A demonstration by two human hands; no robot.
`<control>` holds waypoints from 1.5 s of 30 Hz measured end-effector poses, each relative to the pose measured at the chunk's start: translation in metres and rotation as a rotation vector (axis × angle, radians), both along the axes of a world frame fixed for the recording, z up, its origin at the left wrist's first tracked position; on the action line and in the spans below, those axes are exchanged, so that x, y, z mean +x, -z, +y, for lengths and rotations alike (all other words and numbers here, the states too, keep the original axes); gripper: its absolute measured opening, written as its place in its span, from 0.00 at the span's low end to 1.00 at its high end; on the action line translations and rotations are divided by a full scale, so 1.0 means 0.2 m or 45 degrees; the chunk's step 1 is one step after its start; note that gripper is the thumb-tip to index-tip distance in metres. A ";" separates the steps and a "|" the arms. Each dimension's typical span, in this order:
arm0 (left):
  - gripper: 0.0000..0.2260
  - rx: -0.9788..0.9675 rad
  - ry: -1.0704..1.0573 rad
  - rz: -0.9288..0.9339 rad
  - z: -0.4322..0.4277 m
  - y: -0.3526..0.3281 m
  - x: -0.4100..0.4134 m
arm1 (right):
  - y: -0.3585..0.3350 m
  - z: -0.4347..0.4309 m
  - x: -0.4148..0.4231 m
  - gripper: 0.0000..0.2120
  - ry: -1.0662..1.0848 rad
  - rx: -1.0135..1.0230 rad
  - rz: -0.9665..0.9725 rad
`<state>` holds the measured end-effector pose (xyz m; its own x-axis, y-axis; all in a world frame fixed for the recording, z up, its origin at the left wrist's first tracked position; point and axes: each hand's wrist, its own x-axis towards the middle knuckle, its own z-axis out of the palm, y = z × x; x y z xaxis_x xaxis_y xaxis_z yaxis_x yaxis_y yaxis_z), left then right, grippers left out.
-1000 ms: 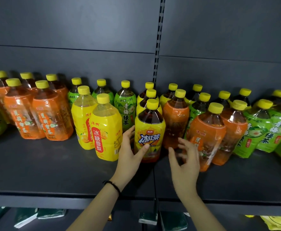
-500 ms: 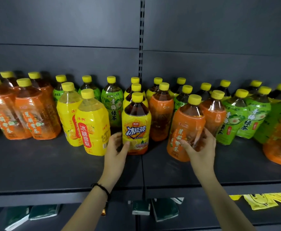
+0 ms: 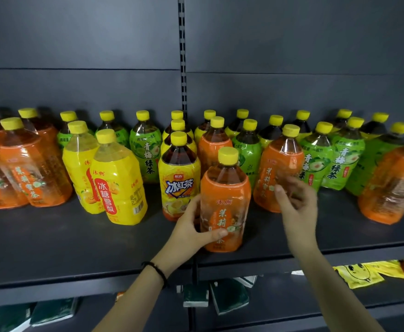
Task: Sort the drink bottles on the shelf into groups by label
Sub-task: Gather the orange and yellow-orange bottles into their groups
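Dark grey shelf with a slotted upright running down the back panel, and it's packed with yellow-capped drink bottles in orange, yellow and green labels. Front and centre stands an orange-label bottle, upright, near the shelf's front edge, and the left hand has it: fingers curled behind its left side, thumb pressed across the front low on the label, a firm wrap around the lower body. Wrist comes up from below, a black band on it. The right hand is off to the right, spread loose with fingers half curled, in front of a second orange-label bottle just behind it (motion blur here, so I cannot tell whether the fingertips touch that bottle or only hover at it). Now the relation that matters: the big orange cluster sits at the far left of the shelf, well apart from the held bottle, with the yellow pear-drink bottles and a yellow iced-tea bottle between. So, by my reading, the held bottle wants carrying leftward, kept vertical, along the free front strip of the shelf, and the left hand is the nearer one for that. Another orange bottle waits far right among the green-label bottles.
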<state>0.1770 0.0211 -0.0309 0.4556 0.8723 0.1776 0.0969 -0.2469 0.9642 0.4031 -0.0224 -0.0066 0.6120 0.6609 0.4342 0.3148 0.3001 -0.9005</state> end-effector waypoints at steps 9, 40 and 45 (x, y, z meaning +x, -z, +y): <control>0.36 -0.018 -0.091 -0.060 -0.03 0.00 -0.01 | 0.03 0.24 0.19 0.41 -0.017 -0.269 0.124; 0.35 -0.071 -0.557 -0.258 -0.05 -0.06 -1.27 | 0.03 0.07 -1.25 0.40 -0.797 -0.180 0.327; 0.33 -0.069 -0.604 -0.249 0.01 -0.05 -1.64 | 0.04 0.17 -1.65 0.40 -0.839 -0.210 0.244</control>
